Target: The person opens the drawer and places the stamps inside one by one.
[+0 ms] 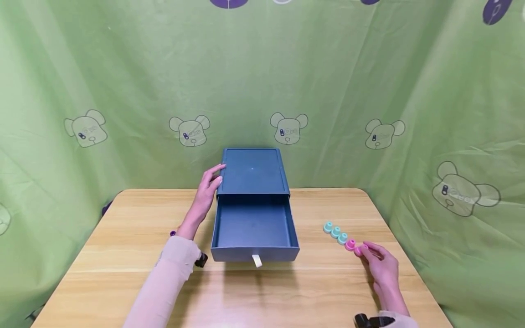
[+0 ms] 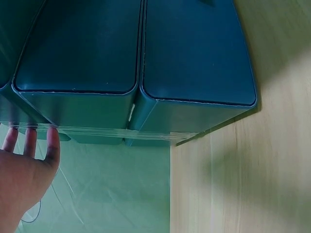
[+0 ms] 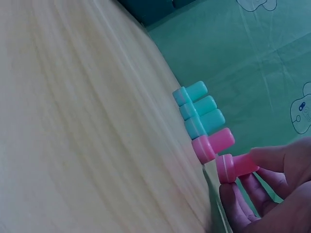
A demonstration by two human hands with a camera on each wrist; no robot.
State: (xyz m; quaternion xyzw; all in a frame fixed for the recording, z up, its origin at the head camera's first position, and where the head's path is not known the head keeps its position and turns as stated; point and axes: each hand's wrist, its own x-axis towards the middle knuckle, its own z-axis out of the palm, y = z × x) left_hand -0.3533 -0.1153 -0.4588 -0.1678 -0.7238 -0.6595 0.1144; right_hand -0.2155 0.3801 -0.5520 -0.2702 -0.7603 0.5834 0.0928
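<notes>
A blue drawer cabinet point(image 1: 252, 171) stands at the back middle of the table, its top drawer point(image 1: 254, 254) pulled out toward me. The drawer has a white pull tab point(image 1: 257, 260). My left hand point(image 1: 205, 191) rests its fingers against the cabinet's left upper edge; in the left wrist view the fingertips point(image 2: 52, 136) touch its side. On the right, my right hand point(image 1: 382, 266) pinches a pink stepped plastic peg point(image 3: 235, 166) between thumb and fingers. Beside it stands a second pink peg point(image 3: 214, 144), in a row with three turquoise pegs point(image 3: 203, 121).
The wooden table point(image 1: 320, 291) is bounded by green curtains point(image 1: 328, 68) at the back and sides. A small purple piece point(image 1: 172, 233) shows beside the left forearm, mostly hidden. Clear tape point(image 2: 97, 131) runs across the cabinet's drawers.
</notes>
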